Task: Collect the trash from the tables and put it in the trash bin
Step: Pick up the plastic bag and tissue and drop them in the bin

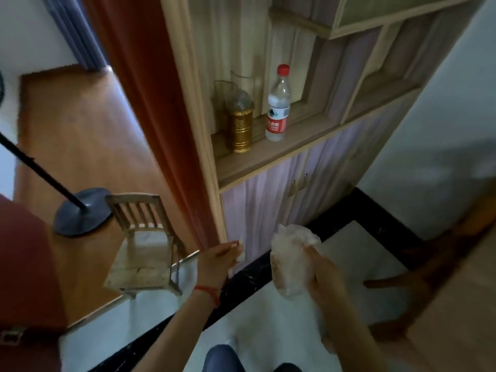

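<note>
My left hand (218,260) is closed around a small wad of white tissue (240,251), held low in front of the cabinet's lilac doors. My right hand (320,275) grips a crumpled clear plastic bag (290,260), which hangs upright beside it. A red string circles my left wrist. No trash bin shows in the head view.
A wooden cabinet (268,157) holds a red-capped water bottle (277,106) and a gold container (241,130) on its shelf. A small wooden chair (145,245) and a black lamp base (80,210) stand at left. A wooden table corner (456,304) juts in at right.
</note>
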